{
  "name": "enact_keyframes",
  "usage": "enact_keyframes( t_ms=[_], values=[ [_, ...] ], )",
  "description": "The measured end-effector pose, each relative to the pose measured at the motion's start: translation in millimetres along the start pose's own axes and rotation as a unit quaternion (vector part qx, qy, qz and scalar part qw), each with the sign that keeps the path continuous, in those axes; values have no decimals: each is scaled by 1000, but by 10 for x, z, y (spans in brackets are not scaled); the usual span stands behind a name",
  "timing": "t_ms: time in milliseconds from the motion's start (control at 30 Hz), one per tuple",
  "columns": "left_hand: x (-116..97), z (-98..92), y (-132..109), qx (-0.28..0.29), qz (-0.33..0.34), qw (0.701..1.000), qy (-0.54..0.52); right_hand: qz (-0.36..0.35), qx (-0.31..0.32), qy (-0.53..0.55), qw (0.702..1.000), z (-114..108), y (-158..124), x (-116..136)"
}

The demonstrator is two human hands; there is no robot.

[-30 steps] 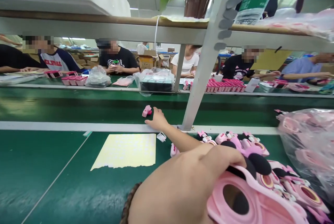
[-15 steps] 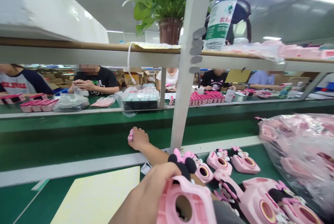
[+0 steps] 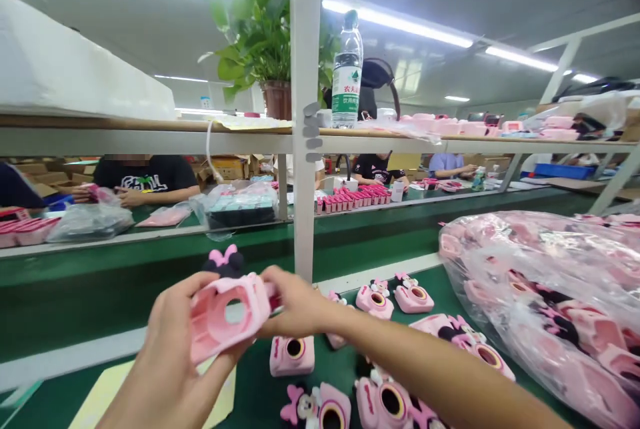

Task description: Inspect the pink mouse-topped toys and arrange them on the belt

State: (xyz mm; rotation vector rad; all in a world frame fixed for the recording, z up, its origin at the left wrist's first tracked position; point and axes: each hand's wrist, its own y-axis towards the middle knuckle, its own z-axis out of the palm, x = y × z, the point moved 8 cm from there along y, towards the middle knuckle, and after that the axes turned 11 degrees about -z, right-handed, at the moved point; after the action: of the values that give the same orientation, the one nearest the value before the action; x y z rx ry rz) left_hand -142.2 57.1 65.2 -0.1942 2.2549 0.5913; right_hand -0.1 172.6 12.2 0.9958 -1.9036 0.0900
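- Pink cam shell in air abv green bench, hollow side twd viewer.
- L hand grips its left side.
- R hand at right edge; fingertips hidden, can't tell if gripping.
- Prob. light, stiff, smooth plastic; hold by walls, not bow.

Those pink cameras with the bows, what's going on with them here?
Someone is holding a hollow pink camera case in their left hand, with its open back facing us. Their right hand is at the case's right edge, but it's hard to see whether those fingers hold anything. More pink cameras sit on the green table, and a big clear bag at the right holds more pink cases. Across the way, other people sit with pink things around them.
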Motion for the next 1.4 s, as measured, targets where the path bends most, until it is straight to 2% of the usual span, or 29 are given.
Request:
enact_keyframes(
  t_ms=[67, 167, 233, 333, 467, 567, 900, 1133, 1267, 1400],
  values=[
    [-124, 35, -33, 17, 28, 999, 7, 20, -50, 48, 997, -413, -569, 141],
    [-317, 287, -91, 107, 51, 993, -17, 43, -120, 212, 969, -867, -1322, 317],
    [-452, 504, -166, 176, 56, 982, -43, 22, -127, 286, 950, -975, -1656, 473],
    [-674, 789, -337, 258, 75, 960, -75, 1, -103, 334, 937, -906, -1919, 646],
    [-896, 1005, -513, 318, 136, 934, -87, -16, -88, 323, 942, -818, -1962, 689],
    [-927, 1077, -526, 328, 160, 928, -79, -7, -73, 324, 943, -780, -1938, 613],
    [-924, 1175, -584, 346, 146, 923, -79, 92, 2, 339, 936, -671, -1957, 419],
    [-911, 1219, -606, 376, 141, 914, -54, 61, 47, 377, 923, -532, -1907, 473],
    [-882, 1226, -600, 365, 148, 919, -35, 40, 54, 303, 951, -527, -1906, 465],
    [-891, 1235, -579, 333, 174, 926, -19, 15, 54, 132, 990, -700, -1902, 494]
  ],
)
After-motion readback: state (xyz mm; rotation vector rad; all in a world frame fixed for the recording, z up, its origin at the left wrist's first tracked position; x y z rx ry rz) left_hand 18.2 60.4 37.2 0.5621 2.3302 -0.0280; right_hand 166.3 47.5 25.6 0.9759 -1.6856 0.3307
